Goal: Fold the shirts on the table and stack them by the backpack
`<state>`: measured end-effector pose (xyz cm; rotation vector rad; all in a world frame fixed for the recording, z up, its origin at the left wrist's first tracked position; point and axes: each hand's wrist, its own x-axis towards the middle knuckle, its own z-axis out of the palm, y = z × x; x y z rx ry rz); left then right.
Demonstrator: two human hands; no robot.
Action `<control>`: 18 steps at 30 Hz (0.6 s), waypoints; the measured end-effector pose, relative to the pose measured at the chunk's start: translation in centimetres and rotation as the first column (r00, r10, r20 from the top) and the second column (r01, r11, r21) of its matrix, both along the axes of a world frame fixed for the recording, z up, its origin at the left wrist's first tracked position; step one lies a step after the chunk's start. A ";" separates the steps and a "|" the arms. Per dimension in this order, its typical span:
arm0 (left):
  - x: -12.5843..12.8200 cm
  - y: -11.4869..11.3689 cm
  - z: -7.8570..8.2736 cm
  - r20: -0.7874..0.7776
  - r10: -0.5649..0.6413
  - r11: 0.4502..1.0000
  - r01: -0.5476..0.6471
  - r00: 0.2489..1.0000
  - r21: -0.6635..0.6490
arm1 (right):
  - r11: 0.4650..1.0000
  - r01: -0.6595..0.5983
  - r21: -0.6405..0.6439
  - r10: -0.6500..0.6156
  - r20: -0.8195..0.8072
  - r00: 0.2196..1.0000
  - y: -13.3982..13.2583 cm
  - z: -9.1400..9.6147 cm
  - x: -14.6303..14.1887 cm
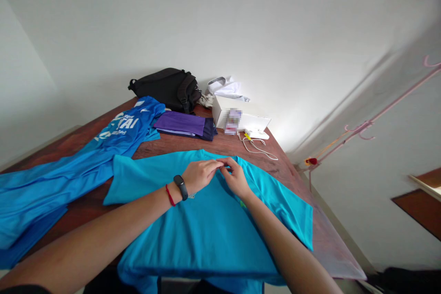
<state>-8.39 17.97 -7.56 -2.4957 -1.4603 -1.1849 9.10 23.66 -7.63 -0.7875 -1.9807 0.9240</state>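
Observation:
A turquoise T-shirt (193,229) lies spread on the wooden table, collar away from me, its hem hanging over the front edge. Just below the collar, my left hand (200,175) and my right hand (236,178) meet over the shirt, fingertips touching. Both hands are closed in a pinch, and whatever is between the fingers is hidden or too small to name. A black band watch (181,187) and a red cord (170,195) circle my left wrist. Left of the shirt, a blue printed jersey (117,140) lies loosely stretched out.
Folded purple and navy clothes (182,124) sit behind the shirt. Farther back are a black backpack (165,86), a white bag (225,86) and a white box (253,119). A white cable (258,149) trails over the table (275,165). A pink rack (379,115) stands right.

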 end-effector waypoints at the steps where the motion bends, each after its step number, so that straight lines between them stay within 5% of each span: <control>1: 0.0 0.1 -0.2 -0.005 0.002 1.000 -0.002 1.000 0.016 | 1.000 0.000 -0.008 0.000 -0.002 1.000 0.0 0.0 0.0; 18: 0.0 0.3 -0.6 -0.041 0.004 0.997 -0.001 0.999 0.073 | 0.999 -0.020 -0.027 0.021 0.028 0.999 0.3 -0.3 0.1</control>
